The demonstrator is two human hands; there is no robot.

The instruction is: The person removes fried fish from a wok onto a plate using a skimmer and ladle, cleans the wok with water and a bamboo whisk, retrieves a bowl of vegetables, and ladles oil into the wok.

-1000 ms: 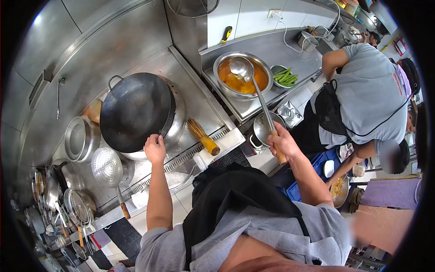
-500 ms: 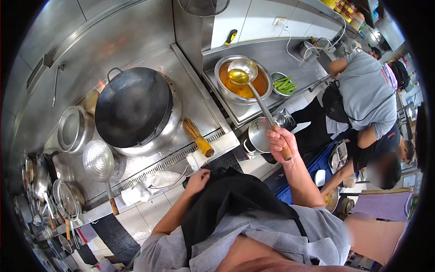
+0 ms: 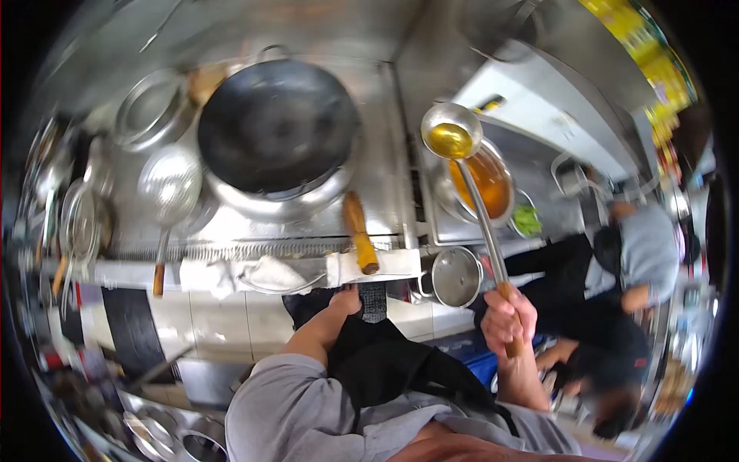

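Observation:
My right hand (image 3: 506,322) is closed round the wooden end of a long ladle (image 3: 483,208). Yellow oil (image 3: 449,141) lies in the ladle's bowl, which hovers by the near-left rim of a steel bowl (image 3: 446,192) of orange-brown liquid. Close to the stove's front edge is my left hand (image 3: 346,300); its fingers are mostly hidden and blurred. Just above that hand, a yellow-handled bamboo brush (image 3: 360,237) lies on the ledge. To the left of the ladle a black wok (image 3: 279,131) sits on the burner, with no food visible in it.
A perforated skimmer (image 3: 169,187) and a steel pot (image 3: 150,112) stand left of the wok. White cloths (image 3: 273,275) lie along the front ledge. Right are a two-handled pot (image 3: 456,277) and green vegetables (image 3: 527,220). Two co-workers (image 3: 647,250) bend over at far right.
The view has swung to the right. The oil-filled ladle has come away from over the liquid toward the wok side, still in my right hand. My left hand stays by the ledge.

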